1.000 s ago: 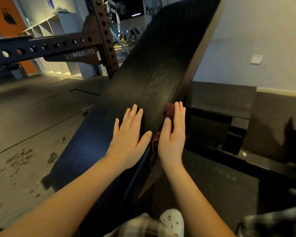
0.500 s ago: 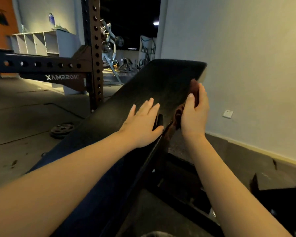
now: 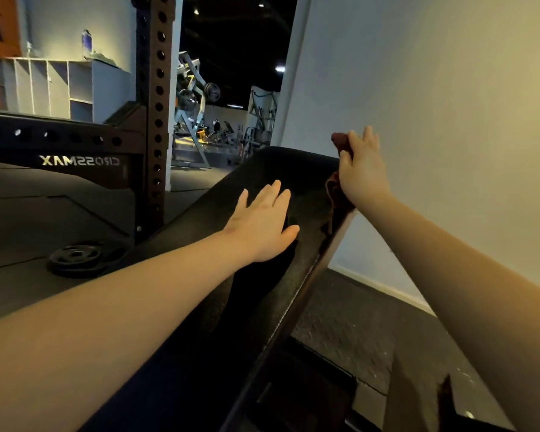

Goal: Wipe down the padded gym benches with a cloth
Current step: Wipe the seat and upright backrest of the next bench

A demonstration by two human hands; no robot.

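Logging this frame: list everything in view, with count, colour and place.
Padded inclined gym bench: one, black, centre, sloping upward.
Wiping cloth: one, dark red, at the bench's upper right edge.
Perforated steel rack upright: one, black, left of centre.
Lettered rack crossbeam: one, black, left.
Round weight plate: one, black, on the floor at left.
Open cubby shelf unit: one, white, far left.
Bottle: one, blue, atop the shelf unit.
Left hand: one, flat on the bench.
Right hand: one, pressing the cloth against the bench edge.
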